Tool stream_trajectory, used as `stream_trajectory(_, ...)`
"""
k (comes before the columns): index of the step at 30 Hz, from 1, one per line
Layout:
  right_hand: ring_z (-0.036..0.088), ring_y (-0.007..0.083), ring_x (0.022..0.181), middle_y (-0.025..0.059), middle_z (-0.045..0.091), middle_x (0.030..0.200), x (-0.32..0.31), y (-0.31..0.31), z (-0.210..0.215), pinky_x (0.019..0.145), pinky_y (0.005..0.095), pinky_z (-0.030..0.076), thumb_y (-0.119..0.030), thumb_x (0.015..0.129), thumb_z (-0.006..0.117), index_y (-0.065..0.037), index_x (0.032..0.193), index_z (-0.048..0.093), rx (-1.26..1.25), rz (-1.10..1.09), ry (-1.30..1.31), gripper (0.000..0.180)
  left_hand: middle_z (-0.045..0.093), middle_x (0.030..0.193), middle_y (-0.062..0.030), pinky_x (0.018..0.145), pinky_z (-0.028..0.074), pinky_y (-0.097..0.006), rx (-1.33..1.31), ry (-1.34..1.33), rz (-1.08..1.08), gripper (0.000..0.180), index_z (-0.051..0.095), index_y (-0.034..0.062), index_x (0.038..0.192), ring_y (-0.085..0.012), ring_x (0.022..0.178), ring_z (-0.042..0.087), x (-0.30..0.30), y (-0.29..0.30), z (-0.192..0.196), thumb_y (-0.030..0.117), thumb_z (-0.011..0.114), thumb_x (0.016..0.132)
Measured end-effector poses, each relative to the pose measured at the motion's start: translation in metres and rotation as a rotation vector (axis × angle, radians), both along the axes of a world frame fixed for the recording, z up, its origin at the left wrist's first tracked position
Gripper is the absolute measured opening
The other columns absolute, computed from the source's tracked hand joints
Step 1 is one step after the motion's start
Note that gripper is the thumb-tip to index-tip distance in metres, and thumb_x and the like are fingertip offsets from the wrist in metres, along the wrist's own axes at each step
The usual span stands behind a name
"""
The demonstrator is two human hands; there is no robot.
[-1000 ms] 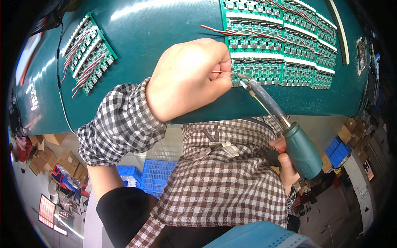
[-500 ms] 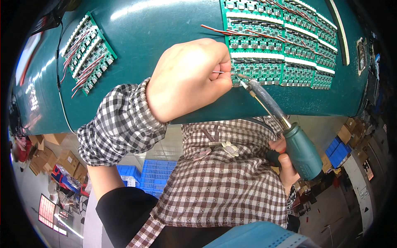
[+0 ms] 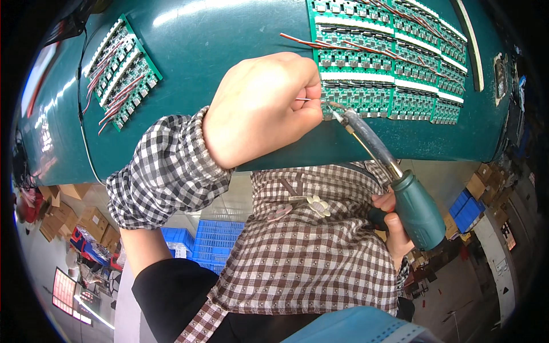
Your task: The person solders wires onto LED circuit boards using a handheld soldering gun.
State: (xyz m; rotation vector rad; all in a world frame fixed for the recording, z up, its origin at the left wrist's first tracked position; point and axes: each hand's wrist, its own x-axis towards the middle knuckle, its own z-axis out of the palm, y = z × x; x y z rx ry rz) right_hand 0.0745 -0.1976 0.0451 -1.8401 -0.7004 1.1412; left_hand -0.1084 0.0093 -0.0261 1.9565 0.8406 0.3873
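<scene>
My left hand (image 3: 266, 103) is closed at the near left corner of a large panel of green circuit boards (image 3: 366, 100), pinching a thin wire (image 3: 303, 99) whose end shows beside the fingertips. In my right hand (image 3: 396, 228) is a green-handled soldering iron (image 3: 419, 210), gripped from below. Its metal shaft slants up and left, with a thin brass feed tube alongside. The iron's tip meets the board edge just right of my left fingertips; whether it touches the wire I cannot tell. Red and white wires (image 3: 326, 45) lie across the panel's upper rows.
A smaller circuit board panel (image 3: 123, 74) with several red and white wires lies at the left of the green table (image 3: 211, 34). A black cable (image 3: 82, 114) runs beside it. A pale strip (image 3: 470, 46) lies at the right. Blue crates (image 3: 214, 243) stand below the table.
Almost nothing differs. The panel and my left hand have shifted very slightly to the right in the picture; both grips stay the same.
</scene>
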Motion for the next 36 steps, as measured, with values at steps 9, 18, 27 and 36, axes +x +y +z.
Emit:
stream_trajectory(9, 0.064, 0.0208, 0.077, 0.0118, 0.064, 0.08, 0.0009, -0.001, 0.0002, 0.074, 0.0342, 0.054, -0.024, 0.067, 0.082, 0.007, 0.101, 0.055, -0.004, 0.047, -0.045, 0.053, 0.05, 0.064, -0.0038, 0.05, 0.042, -0.023, -0.029, -0.016, 0.008, 0.01, 0.055, 0.0023, 0.072, -0.0111, 0.052, 0.048, -0.0005, -0.0007, 0.0005, -0.001, 0.062, 0.066)
stream_trajectory(18, 0.064, 0.0203, 0.077, 0.0123, 0.064, 0.082, 0.0027, -0.0032, -0.0012, 0.073, 0.033, 0.054, -0.024, 0.067, 0.081, 0.006, 0.1, 0.057, 0.014, 0.089, -0.08, 0.051, 0.05, 0.063, -0.004, 0.05, 0.042, -0.024, -0.014, -0.008, 0.001, 0.01, 0.055, 0.0026, 0.072, -0.0115, 0.052, 0.048, -0.0002, 0.0002, 0.0009, 0.0, 0.062, 0.066)
stream_trajectory(27, 0.064, 0.0202, 0.078, 0.0131, 0.064, 0.083, 0.0016, -0.0032, -0.0008, 0.073, 0.0325, 0.053, -0.024, 0.066, 0.082, 0.007, 0.101, 0.056, 0.019, 0.045, -0.077, 0.053, 0.049, 0.063, -0.0038, 0.049, 0.041, -0.025, -0.013, -0.01, 0.013, 0.01, 0.055, 0.0033, 0.071, -0.0124, 0.052, 0.048, 0.0011, -0.001, -0.0009, 0.001, 0.063, 0.066)
stream_trajectory(36, 0.064, 0.0197, 0.076, 0.011, 0.063, 0.081, 0.0035, -0.0013, -0.0036, 0.071, 0.0306, 0.053, -0.025, 0.068, 0.081, 0.005, 0.096, 0.061, 0.016, 0.106, -0.116, 0.045, 0.049, 0.062, -0.0038, 0.049, 0.041, -0.024, 0.01, -0.006, 0.009, 0.01, 0.055, 0.0033, 0.071, -0.0122, 0.051, 0.047, 0.0018, -0.0016, -0.0017, 0.001, 0.063, 0.066)
